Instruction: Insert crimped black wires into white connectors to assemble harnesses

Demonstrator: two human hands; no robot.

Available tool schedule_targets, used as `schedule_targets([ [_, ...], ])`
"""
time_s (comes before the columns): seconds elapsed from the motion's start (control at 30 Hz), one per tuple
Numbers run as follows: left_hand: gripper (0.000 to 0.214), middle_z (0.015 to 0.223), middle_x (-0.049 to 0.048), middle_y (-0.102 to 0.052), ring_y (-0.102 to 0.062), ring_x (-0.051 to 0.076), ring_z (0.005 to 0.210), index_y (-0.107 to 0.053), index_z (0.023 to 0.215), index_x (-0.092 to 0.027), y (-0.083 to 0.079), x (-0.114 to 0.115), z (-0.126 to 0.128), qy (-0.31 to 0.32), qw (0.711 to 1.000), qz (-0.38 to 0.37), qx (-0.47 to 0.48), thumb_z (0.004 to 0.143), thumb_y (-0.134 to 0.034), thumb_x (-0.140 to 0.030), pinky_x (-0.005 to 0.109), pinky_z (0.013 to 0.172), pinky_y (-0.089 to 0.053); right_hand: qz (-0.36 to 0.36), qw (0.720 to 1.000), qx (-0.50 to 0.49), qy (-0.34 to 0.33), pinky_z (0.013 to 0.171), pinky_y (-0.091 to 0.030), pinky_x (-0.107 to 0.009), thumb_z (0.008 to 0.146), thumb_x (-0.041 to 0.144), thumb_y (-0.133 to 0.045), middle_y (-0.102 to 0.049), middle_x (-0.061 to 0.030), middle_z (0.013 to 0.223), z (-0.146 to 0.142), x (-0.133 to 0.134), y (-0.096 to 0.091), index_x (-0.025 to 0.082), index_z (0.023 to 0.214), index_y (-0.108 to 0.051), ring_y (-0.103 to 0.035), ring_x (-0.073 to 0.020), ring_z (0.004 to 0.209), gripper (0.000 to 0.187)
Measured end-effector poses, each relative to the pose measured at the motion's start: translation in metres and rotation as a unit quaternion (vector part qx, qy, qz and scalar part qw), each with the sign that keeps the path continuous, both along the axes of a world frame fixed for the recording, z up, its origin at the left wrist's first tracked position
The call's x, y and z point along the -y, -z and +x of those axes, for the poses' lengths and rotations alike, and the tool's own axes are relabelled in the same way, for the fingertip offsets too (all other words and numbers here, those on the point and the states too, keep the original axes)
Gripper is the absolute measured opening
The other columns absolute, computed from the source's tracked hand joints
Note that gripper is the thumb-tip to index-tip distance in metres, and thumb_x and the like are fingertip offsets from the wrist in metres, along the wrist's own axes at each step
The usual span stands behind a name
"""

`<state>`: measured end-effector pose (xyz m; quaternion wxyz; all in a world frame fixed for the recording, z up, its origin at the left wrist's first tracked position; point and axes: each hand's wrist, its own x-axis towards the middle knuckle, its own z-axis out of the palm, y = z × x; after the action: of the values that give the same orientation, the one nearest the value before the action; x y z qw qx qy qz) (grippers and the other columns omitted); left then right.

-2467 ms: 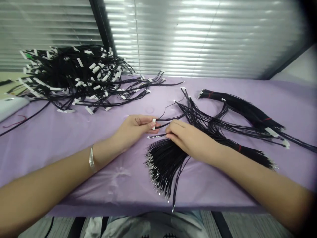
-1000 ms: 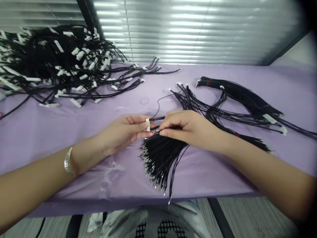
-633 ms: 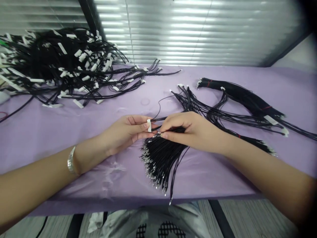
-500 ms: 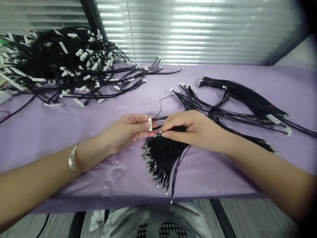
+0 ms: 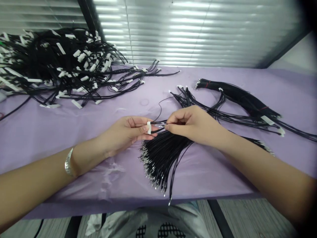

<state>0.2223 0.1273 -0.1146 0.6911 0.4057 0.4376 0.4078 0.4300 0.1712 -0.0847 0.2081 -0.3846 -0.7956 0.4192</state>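
Between the thumb and fingers of my left hand (image 5: 133, 129) is a white connector housing (image 5: 149, 127), with black wires running from it to the right. My right hand (image 5: 190, 120) pinches a thin black wire whose silvery metal terminal (image 5: 161, 125) points left at the housing, a small gap away. Most of that wire is hidden behind my right fingers. Below both hands a fanned bundle of black wires (image 5: 160, 158) lies on the table, silvery terminals at its left and lower ends. A silvery bracelet is on my left wrist.
A large heap of black cables with white connectors (image 5: 61, 62) fills the back left. Loose cables (image 5: 237, 117) lie right of my hands, and a tied black wire bundle (image 5: 237, 94) behind them. The purple-covered table (image 5: 94, 119) ends close before my lap; window blinds stand behind.
My right hand has moved slightly up and away from the fanned bundle, and the terminal it pinches now sits level with the connector housing. My left hand keeps its grip. The view has shifted slightly.
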Motion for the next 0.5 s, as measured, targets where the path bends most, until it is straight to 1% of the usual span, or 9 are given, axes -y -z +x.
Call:
schedule_targets([
  [0.17, 0.013, 0.091, 0.0045, -0.074, -0.069, 0.014, 0.082, -0.072, 0.089, -0.018, -0.0020, 0.0011, 0.0010, -0.001, 1.000, -0.002, -0.022, 0.076, -0.070, -0.017, 0.021, 0.075, -0.054, -0.005, 1.000, 0.009, 0.008, 0.049, -0.035, -0.019, 0.071, 0.018, -0.060, -0.057, 0.0017, 0.058, -0.0012, -0.0005, 0.0024, 0.014, 0.065, -0.065, -0.046, -0.0063, 0.053, 0.009],
  [0.5, 0.013, 0.087, 0.0040, -0.074, -0.069, 0.013, 0.078, -0.073, 0.089, -0.018, -0.0004, 0.0013, -0.0015, 0.021, 0.999, 0.014, -0.024, 0.076, -0.071, -0.018, 0.021, 0.073, -0.054, 0.005, 1.000, -0.004, -0.015, 0.049, -0.034, -0.018, 0.071, 0.020, -0.059, -0.057, 0.0018, 0.059, -0.0039, 0.0029, 0.0063, 0.013, 0.068, -0.066, -0.045, -0.0058, 0.053, 0.010],
])
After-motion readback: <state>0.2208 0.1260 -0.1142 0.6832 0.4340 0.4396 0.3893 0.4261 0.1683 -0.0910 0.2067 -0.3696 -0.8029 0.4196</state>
